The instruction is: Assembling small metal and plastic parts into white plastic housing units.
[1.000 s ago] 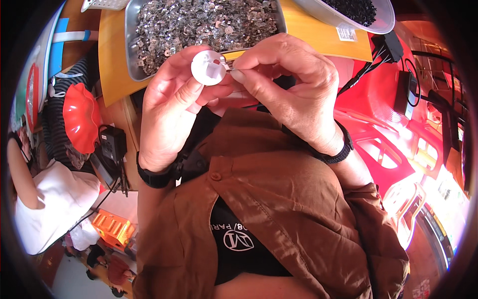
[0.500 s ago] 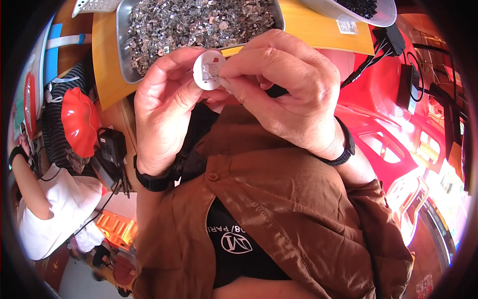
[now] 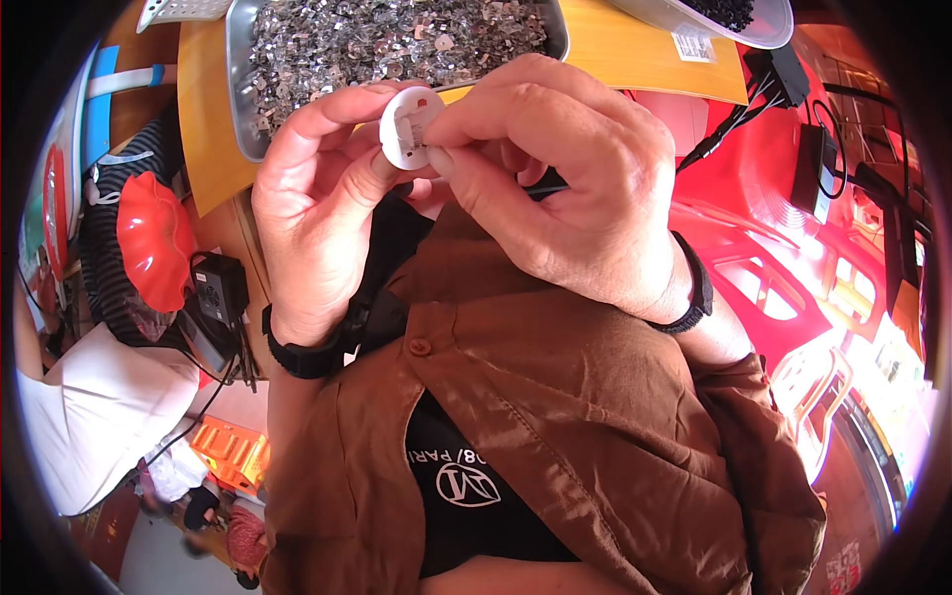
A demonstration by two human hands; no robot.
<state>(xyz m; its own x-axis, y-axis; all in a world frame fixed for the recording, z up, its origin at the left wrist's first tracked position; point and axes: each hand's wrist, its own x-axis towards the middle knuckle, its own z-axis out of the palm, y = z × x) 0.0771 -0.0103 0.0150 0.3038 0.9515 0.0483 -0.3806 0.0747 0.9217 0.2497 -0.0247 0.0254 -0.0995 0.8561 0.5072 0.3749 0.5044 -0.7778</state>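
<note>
A small round white plastic disc-shaped part (image 3: 408, 129), with a recess and a slot on its face, is held up in front of the metal tray. My left hand (image 3: 322, 203) grips its left edge between thumb and fingers. My right hand (image 3: 575, 169) is pinched at the disc's right side, thumb and forefinger touching it; anything smaller between those fingertips is hidden. Just beyond both hands lies the metal tray (image 3: 241, 89), filled with many small shiny metal pieces (image 3: 387, 45).
A clear tub (image 3: 769, 30) of small black parts stands at the far right on the yellow board (image 3: 635, 59). Left are a red wavy-edged bowl (image 3: 156, 243), a black power adapter (image 3: 219, 288) and a person's white sleeve (image 3: 109, 416). Red plastic chairs (image 3: 754, 268) stand right.
Both hands and the white disc have shifted slightly left and up, and the disc has tilted a little. The person at the left has moved their arm.
</note>
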